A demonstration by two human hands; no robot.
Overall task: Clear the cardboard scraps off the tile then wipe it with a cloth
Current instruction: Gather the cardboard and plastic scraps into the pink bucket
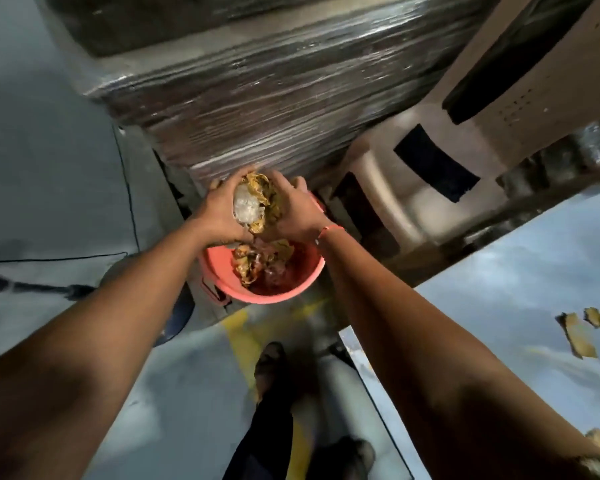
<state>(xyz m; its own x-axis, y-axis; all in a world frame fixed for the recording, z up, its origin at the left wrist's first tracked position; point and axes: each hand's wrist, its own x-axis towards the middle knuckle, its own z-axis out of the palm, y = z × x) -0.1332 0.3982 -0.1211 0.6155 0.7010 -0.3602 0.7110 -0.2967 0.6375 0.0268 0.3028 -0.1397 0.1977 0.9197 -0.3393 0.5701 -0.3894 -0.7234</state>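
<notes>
Both hands, left hand [219, 216] and right hand [293, 213], clasp a crumpled wad of cardboard scraps [255, 202] above the pink bucket [222, 271], its long axis running away from the person; more scraps [582, 332] lie on the tile [499, 323].

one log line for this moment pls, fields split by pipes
step: dumping scraps | left hand and right hand: hold wad of scraps over bucket | tile: scraps left, not wiped
</notes>
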